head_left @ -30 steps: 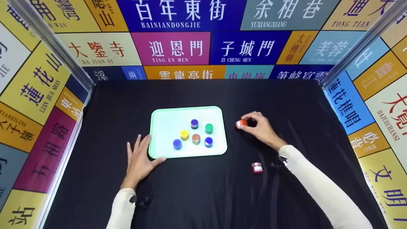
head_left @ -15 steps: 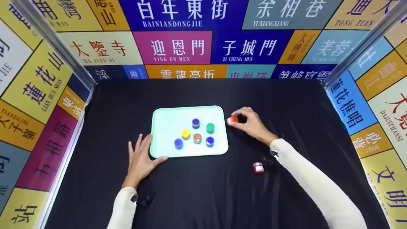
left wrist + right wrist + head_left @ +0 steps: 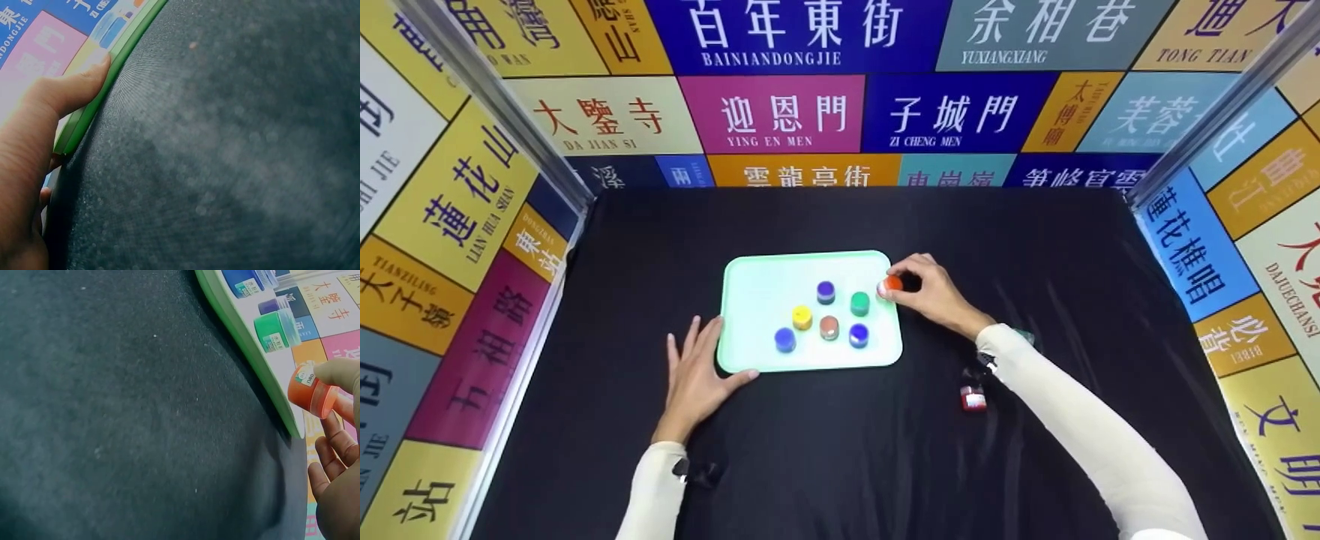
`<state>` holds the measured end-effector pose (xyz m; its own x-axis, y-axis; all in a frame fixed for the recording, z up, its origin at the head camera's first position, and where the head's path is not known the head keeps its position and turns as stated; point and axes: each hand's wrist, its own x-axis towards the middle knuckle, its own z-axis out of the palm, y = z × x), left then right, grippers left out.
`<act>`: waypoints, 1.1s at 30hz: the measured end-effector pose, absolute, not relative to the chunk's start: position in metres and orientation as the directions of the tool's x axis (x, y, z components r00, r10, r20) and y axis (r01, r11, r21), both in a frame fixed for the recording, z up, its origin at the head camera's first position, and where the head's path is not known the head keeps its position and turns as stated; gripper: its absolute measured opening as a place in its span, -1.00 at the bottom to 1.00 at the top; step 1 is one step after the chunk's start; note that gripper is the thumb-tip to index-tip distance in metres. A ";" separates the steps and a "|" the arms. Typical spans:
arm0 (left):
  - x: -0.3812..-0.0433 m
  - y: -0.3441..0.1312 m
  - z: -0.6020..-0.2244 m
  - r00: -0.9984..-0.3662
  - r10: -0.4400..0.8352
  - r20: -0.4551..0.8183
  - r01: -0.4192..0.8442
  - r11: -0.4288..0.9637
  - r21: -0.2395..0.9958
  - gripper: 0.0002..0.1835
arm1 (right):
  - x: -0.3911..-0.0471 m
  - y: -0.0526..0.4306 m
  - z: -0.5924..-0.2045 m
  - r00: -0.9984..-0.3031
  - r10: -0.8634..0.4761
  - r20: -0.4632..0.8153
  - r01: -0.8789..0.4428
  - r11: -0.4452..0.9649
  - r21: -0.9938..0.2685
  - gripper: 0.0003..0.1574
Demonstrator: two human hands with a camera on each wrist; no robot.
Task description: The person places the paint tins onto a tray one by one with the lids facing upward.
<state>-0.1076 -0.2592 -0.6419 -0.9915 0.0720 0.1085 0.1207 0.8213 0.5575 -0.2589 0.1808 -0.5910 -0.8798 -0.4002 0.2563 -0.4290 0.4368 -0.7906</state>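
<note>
Thumb and fingers of my right hand (image 3: pixel 936 294) pinch a small orange paint jar (image 3: pixel 891 284) over the right rim of the pale green tray (image 3: pixel 754 300). Seen from the right wrist, this orange jar (image 3: pixel 304 387) is tipped sideways, its label facing up. My left hand (image 3: pixel 695 386) rests at the tray's near left corner, fingers spread along the side and thumb on the front rim. Several paint jars stand on the tray: a green one (image 3: pixel 859 303) nearest the orange jar, a yellow one (image 3: pixel 802 317), a brown one (image 3: pixel 829 327), and blue and purple ones.
A red paint jar (image 3: pixel 973 399) lies on the black cloth (image 3: pixel 840 450) beside my right wrist. Partly hidden behind the right sleeve is a greenish object (image 3: pixel 1024 336). Panels printed with large characters (image 3: pixel 787 112) wall in the table at the back and both sides.
My right hand has carried the orange paint jar leftward, from beside the tray to over its right rim. The greenish object has come into view behind the sleeve. My left hand keeps its place.
</note>
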 end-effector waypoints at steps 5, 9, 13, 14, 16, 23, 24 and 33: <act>-0.108 -0.259 -0.642 -0.990 0.074 0.121 0.129 0.819 0.559 0.30 | -0.264 0.173 -0.593 -0.870 -0.420 0.259 -0.444 0.439 -0.781 -0.56; -0.109 -0.259 -0.642 -0.989 0.072 0.129 0.133 0.817 0.560 0.29 | -0.269 0.166 -0.595 -0.861 -0.436 0.262 -0.459 0.446 -0.768 -0.55; -0.108 -0.258 -0.642 -0.989 0.071 0.127 0.131 0.816 0.563 0.29 | -0.272 0.160 -0.596 -0.862 -0.448 0.237 -0.450 0.463 -0.764 -0.55; -0.108 -0.258 -0.642 -0.989 0.071 0.127 0.131 0.816 0.563 0.29 | -0.273 0.158 -0.596 -0.862 -0.451 0.229 -0.447 0.466 -0.763 -0.55; -0.108 -0.258 -0.642 -0.989 0.071 0.126 0.130 0.816 0.563 0.29 | -0.274 0.154 -0.595 -0.862 -0.458 0.220 -0.445 0.471 -0.762 -0.57; -0.105 -0.260 -0.641 -0.989 0.068 0.129 0.129 0.819 0.559 0.29 | -0.278 0.142 -0.595 -0.842 -0.493 0.217 -0.473 0.483 -0.737 -0.64; -0.105 -0.261 -0.641 -0.989 0.067 0.129 0.129 0.821 0.557 0.29 | -0.279 0.141 -0.595 -0.840 -0.499 0.216 -0.477 0.487 -0.731 -0.64; -0.107 -0.259 -0.643 -0.986 0.069 0.149 0.142 0.816 0.560 0.28 | -0.280 0.140 -0.593 -0.831 -0.520 0.196 -0.488 0.513 -0.706 -0.53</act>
